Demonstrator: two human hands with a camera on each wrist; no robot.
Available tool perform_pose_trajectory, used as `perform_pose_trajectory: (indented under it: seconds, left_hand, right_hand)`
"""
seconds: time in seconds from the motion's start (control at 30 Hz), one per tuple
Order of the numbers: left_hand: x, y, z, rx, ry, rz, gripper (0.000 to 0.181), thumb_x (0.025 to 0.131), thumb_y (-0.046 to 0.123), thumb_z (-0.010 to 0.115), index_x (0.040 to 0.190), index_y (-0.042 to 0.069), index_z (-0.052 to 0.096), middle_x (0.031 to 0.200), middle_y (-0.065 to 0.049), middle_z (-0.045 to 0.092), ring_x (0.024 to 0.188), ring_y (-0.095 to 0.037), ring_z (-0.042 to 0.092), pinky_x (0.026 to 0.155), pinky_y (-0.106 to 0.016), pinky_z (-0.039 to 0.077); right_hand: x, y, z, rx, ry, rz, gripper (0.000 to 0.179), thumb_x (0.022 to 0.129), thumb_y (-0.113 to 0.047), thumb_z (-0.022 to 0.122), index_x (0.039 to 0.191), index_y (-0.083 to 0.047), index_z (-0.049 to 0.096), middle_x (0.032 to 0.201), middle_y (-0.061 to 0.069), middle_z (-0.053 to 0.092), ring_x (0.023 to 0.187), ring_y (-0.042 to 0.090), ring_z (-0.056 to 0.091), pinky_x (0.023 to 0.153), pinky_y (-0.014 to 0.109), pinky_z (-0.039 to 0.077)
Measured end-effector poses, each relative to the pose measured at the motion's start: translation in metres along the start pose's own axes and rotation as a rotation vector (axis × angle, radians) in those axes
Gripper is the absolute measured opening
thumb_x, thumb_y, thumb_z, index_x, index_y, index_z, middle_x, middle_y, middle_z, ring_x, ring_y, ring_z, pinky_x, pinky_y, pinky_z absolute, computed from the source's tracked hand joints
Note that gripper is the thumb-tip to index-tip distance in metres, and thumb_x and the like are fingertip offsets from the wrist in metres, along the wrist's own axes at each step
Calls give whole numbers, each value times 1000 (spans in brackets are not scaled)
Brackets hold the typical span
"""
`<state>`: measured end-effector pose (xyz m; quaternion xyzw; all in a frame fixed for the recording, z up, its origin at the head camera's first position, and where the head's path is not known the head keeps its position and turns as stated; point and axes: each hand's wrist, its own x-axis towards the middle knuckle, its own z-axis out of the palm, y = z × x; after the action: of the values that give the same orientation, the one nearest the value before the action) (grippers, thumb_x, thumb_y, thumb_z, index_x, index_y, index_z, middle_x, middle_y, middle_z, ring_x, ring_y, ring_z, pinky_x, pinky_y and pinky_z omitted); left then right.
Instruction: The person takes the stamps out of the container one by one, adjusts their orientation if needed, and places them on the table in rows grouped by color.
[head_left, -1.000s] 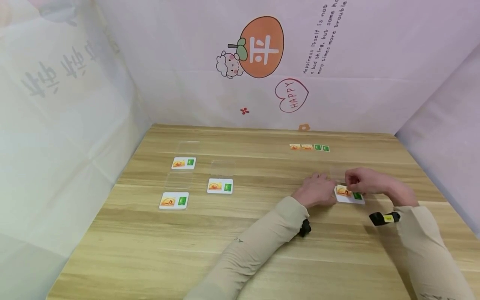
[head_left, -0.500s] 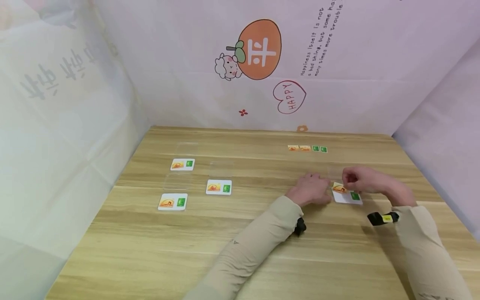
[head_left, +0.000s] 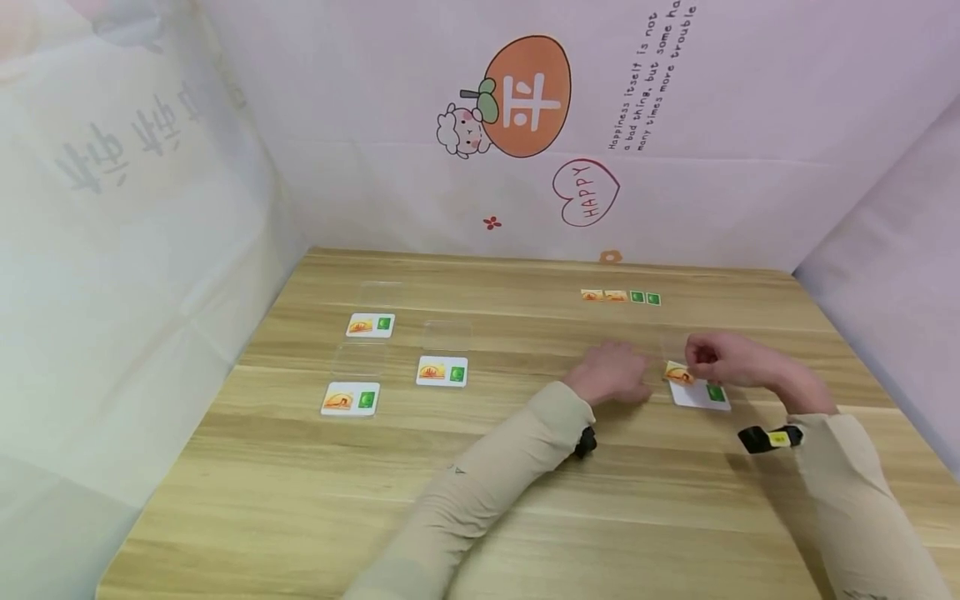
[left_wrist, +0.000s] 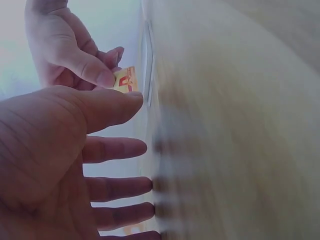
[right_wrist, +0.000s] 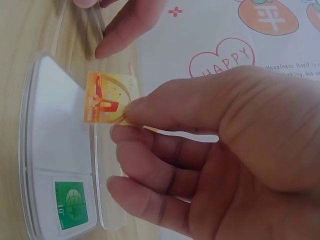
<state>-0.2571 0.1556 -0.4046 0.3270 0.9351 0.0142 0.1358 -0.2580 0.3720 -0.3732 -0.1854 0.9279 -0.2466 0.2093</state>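
Note:
My right hand point(head_left: 733, 360) pinches an orange and yellow postage stamp point(right_wrist: 106, 99) between thumb and index finger. The stamp overhangs the upper left of a white card point(right_wrist: 57, 125) in a clear plastic case, whose transparent lid point(right_wrist: 107, 190) lies folded open on the far side. A green stamp point(right_wrist: 71, 205) sits on the card's right part. My left hand point(head_left: 609, 372) is to the left of the case, fingers extended and fingertips down at the wooden tabletop point(head_left: 525, 483); it holds nothing.
Farther back lies a row with two orange stamps point(head_left: 604, 296) and two green stamps point(head_left: 646, 297). On the left are three opened cases with cards point(head_left: 370, 326), point(head_left: 350, 399), point(head_left: 442, 371), each bearing an orange and a green stamp. Printed cloth point(head_left: 375, 167) encloses the table's back and sides.
The orange stamp has shifted with my right fingers toward the card's upper left, baring more white card. My left hand has drawn away to the left from the case's edge.

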Motion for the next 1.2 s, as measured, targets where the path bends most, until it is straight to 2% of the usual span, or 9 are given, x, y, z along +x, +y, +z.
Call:
perform_pose_trajectory:
  seconds: [0.13,0.27,0.5,0.63,0.73,0.9,1.0,1.1,1.2]
  left_hand:
    - [-4,-5,1,3,-1,-13,53,97,54,49,144,32,46,148,10,46,140,-10,38,117,-28,30]
    - [-9,-11,1,-9,-6,-19,52,97,54,49,144,33,47,149,10,45,142,-11,36,115,-30,32]
    - [-19,-23,-2,-17,-38,-27,50,97,53,49,142,33,48,148,12,46,145,-10,33,117,-28,30]
    - [-26,-30,-3,-28,-35,-32,47,97,53,49,138,30,52,150,8,46,145,-13,33,116,-30,32]
    - [-32,-36,-3,-44,-9,-30,40,98,53,50,128,28,57,146,5,50,143,-15,36,114,-33,35]
    - [-42,-46,0,-47,29,-12,28,98,49,51,108,25,60,125,6,60,135,-15,45,112,-31,37]
    - [-46,-49,0,-46,23,-20,31,98,49,50,114,24,60,131,4,59,135,-17,45,113,-32,37]
    - [-49,-51,-4,-45,23,-32,41,99,49,49,130,23,58,143,0,53,139,-20,43,114,-35,36]
    - [-50,-53,-9,-53,23,-44,48,99,48,49,141,24,52,149,-1,48,139,-21,42,113,-38,38]
  right_hand:
    - [1,-1,-1,5,7,-20,9,91,-4,61,87,-6,53,78,3,53,65,10,51,55,26,45]
    - [3,-5,-2,33,-7,-17,7,92,-4,59,89,-5,53,77,3,53,64,11,51,54,27,46]
    - [9,-16,-4,57,-23,-81,7,93,-2,59,88,-4,54,73,3,53,61,11,50,54,25,44]
    - [14,-23,-5,67,-30,-106,7,93,-4,61,89,-5,55,73,5,54,62,13,52,55,25,45]
    - [18,-28,-6,66,-42,-105,7,94,-5,61,89,-5,56,74,6,55,62,14,53,55,26,45]
    - [29,-34,-5,61,-57,-90,7,94,-8,62,90,-6,56,78,9,58,66,15,55,58,29,49]
    - [35,-35,-3,63,-62,-88,7,95,-9,62,91,-5,57,81,9,59,68,15,55,60,32,51]
    - [40,-36,-2,72,-65,-89,6,95,-8,61,91,-5,57,81,8,58,68,16,55,59,33,50]
    - [43,-35,-3,84,-61,-90,6,94,-6,61,91,-5,57,79,7,56,66,16,54,58,32,49]
